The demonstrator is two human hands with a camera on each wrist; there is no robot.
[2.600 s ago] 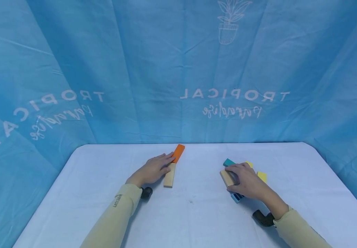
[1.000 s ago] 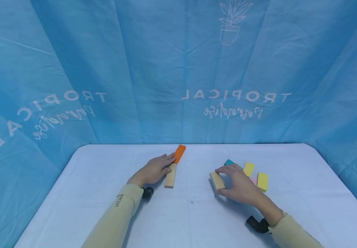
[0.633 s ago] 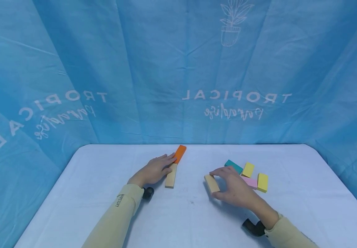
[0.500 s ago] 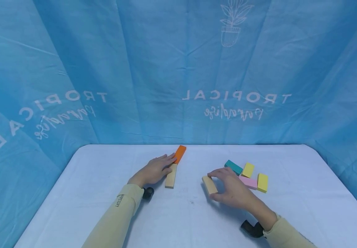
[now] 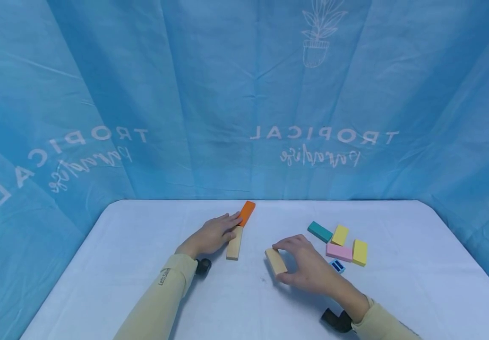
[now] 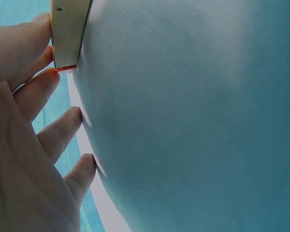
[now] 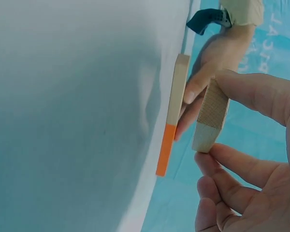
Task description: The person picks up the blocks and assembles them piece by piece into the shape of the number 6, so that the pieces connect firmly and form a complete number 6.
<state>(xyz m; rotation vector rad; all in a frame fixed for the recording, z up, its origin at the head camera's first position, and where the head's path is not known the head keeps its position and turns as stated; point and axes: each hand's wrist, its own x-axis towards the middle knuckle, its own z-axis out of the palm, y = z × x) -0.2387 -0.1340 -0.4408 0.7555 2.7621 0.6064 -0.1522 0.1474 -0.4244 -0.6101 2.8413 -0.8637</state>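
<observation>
Head view: we see right hand pinching pale wooden block between thumb and fingers, lower centre of frame; left hand, fingers outstretched, touches orange block and second wooden block, end to end near centre. Only this view gives us teal block, yellow blocks, pink block, blue block, right of centre. Right wrist view adds right palm, lower right; left wrist view shows left thumb beside second wooden block, just sliver of orange block beyond
</observation>
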